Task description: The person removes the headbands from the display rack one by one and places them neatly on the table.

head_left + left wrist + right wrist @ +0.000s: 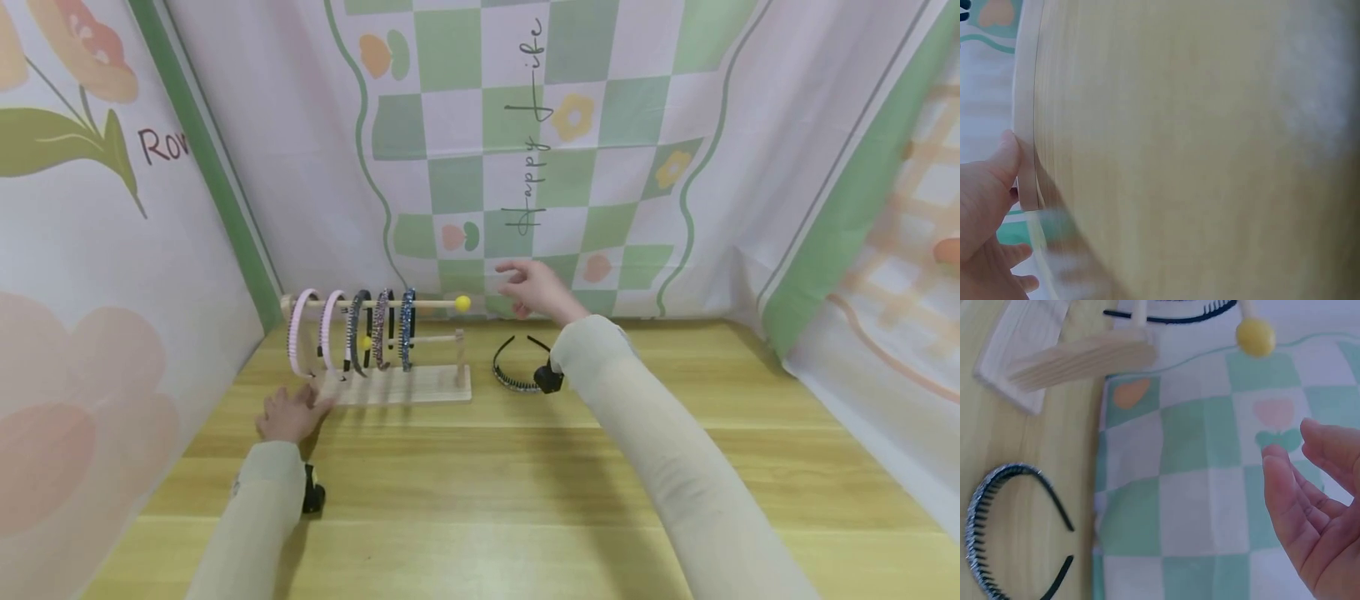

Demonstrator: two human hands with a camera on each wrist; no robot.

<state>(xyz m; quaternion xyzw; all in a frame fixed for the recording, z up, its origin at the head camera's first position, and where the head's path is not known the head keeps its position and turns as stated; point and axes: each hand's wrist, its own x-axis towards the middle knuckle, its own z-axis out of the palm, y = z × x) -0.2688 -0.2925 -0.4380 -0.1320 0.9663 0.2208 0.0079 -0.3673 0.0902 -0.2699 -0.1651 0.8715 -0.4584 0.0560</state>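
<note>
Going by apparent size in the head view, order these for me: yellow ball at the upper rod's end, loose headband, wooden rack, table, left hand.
1. Table
2. Wooden rack
3. Left hand and loose headband: unranked; similar outlines, headband partly covered
4. Yellow ball

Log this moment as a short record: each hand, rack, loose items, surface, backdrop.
Left hand: thumb against the base's front edge near its left corner; whether it grips is unclear
Right hand: raised, fingers loosely bent, holding nothing
Rack: wooden rack with five headbands hung, left to right: two pink, one dark, one multicoloured sparkly, one blue glittery
Loose: silvery toothed headband, right of the rack, ends toward the backdrop
Surface: wood-grain table
Backdrop: green-and-white checked fabric
</note>
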